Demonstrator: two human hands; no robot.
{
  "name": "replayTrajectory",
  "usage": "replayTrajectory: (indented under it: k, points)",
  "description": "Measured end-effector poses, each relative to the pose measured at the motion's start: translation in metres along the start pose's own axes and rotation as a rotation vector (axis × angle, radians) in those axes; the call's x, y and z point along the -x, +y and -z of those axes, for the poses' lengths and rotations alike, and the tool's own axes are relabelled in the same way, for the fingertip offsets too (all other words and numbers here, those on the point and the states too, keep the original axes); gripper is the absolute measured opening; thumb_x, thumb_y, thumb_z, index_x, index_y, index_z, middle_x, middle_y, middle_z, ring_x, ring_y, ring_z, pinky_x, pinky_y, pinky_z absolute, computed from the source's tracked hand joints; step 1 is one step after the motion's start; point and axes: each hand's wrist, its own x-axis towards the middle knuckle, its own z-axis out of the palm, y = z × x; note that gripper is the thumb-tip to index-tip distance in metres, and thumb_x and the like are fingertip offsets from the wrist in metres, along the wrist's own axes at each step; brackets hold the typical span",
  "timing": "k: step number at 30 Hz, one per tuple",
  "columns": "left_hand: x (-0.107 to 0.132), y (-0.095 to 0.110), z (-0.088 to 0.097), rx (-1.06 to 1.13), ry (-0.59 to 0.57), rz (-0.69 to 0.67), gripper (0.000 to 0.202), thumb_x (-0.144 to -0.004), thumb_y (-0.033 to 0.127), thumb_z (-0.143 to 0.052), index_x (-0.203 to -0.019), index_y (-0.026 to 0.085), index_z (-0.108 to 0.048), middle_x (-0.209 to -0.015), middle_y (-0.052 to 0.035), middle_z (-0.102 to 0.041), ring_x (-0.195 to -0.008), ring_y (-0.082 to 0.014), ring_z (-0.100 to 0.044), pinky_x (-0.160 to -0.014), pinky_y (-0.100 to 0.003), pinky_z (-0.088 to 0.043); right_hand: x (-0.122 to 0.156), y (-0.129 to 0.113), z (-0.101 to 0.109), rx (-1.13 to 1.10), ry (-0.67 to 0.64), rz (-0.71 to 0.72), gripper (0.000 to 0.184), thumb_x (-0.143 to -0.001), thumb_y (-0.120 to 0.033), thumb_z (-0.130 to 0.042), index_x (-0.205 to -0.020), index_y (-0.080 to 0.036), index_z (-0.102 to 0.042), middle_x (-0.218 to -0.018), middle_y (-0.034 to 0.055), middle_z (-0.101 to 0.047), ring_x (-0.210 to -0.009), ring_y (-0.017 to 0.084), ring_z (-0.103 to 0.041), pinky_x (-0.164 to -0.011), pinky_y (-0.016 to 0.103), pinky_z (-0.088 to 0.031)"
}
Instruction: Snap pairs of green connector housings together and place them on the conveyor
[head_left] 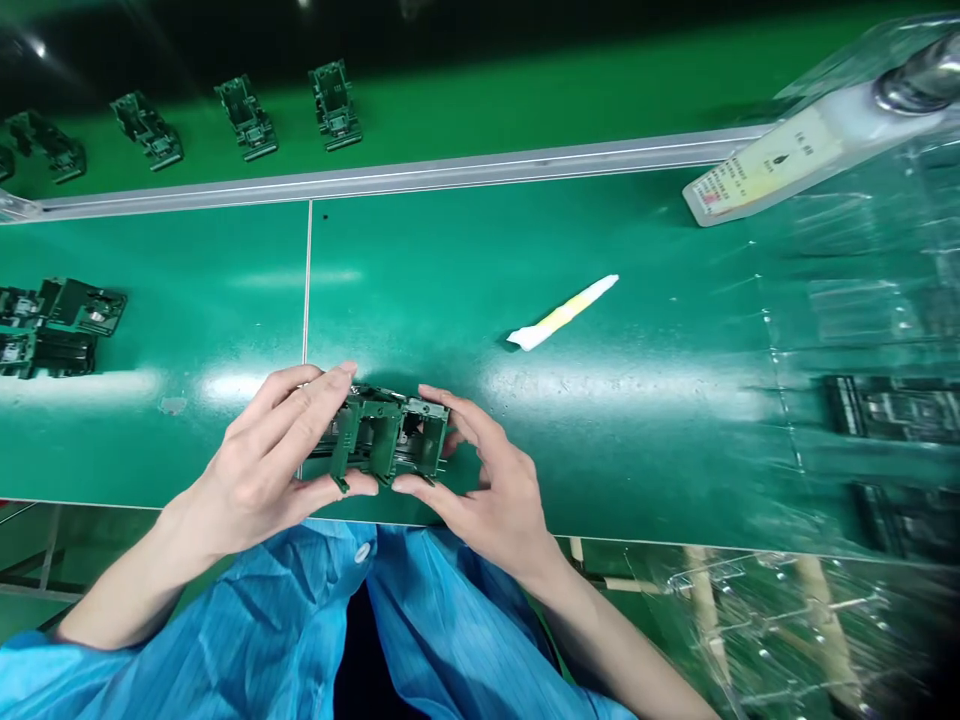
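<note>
Near the front edge of the green worktable point(660, 420), my two hands hold a dark plastic housing point(384, 440) with open box-like compartments. My left hand point(262, 465) grips its left end, thumb below and fingers over the top. At the right end, my right hand point(484, 480) pinches it between a thumb underneath and a finger at the upper corner. Whether it is one piece or several pressed together, I cannot tell. Beyond my right hand lies a white and yellow tube point(564, 313).
Similar housings stand in a row past a metal rail point(525, 172), including one housing point(334, 105). More dark housings point(64, 325) sit at the left. At the right are a labelled bottle point(795, 150) and a clear plastic tray point(855, 300) holding dark parts.
</note>
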Motion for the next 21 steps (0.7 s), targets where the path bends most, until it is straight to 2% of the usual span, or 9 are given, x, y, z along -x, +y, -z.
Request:
replayTrajectory:
  k: [4, 7, 12, 17, 21]
  points:
    - [-0.002, 0.003, 0.004, -0.007, -0.022, -0.013, 0.084, -0.082, 0.043, -0.074, -0.151, 0.016, -0.034, -0.123, -0.0176, -0.068, -0.106, -0.0304, -0.065, -0.087, -0.047, -0.057, 0.001, 0.003, -0.005, -0.074, 0.047, 0.060, 0.060, -0.087, -0.048, -0.072, -0.135, -0.019, -0.051, -0.120, 0.0123, -0.068, -0.083, 0.020, -0.068, -0.062, 0.030, -0.058]
    - [-0.002, 0.002, 0.005, 0.033, 0.004, -0.015, 0.082, -0.082, 0.044, -0.074, -0.150, 0.017, -0.037, -0.121, -0.0158, -0.069, -0.111, -0.0307, -0.065, -0.090, -0.046, -0.057, 0.002, 0.003, -0.005, -0.064, 0.073, 0.108, 0.059, -0.087, -0.048, -0.073, -0.133, -0.018, -0.051, -0.122, 0.0138, -0.068, -0.084, 0.019, -0.067, -0.062, 0.030, -0.057]
    - [0.003, -0.003, 0.006, 0.066, 0.058, 0.032, 0.081, -0.076, 0.048, -0.078, -0.145, 0.018, -0.046, -0.119, -0.0135, -0.070, -0.111, -0.0296, -0.066, -0.095, -0.046, -0.055, 0.000, -0.003, -0.003, -0.023, 0.130, 0.170, 0.060, -0.087, -0.039, -0.075, -0.136, -0.017, -0.047, -0.126, 0.0166, -0.066, -0.095, 0.021, -0.068, -0.066, 0.032, -0.059]
    - [0.007, -0.005, 0.007, 0.068, 0.024, 0.055, 0.080, -0.078, 0.048, -0.076, -0.146, 0.022, -0.043, -0.121, -0.0134, -0.069, -0.111, -0.0296, -0.066, -0.093, -0.047, -0.056, -0.003, -0.007, -0.003, 0.011, 0.096, 0.222, 0.057, -0.089, -0.038, -0.073, -0.134, -0.016, -0.047, -0.125, 0.0182, -0.066, -0.111, 0.027, -0.066, -0.084, 0.043, -0.061]
    - [0.007, -0.004, 0.007, 0.073, 0.034, 0.044, 0.080, -0.078, 0.048, -0.076, -0.146, 0.021, -0.043, -0.118, -0.0133, -0.070, -0.111, -0.0295, -0.066, -0.094, -0.047, -0.056, -0.003, -0.008, -0.003, 0.056, 0.060, 0.199, 0.056, -0.090, -0.039, -0.071, -0.135, -0.017, -0.046, -0.126, 0.0179, -0.066, -0.109, 0.027, -0.067, -0.083, 0.043, -0.062]
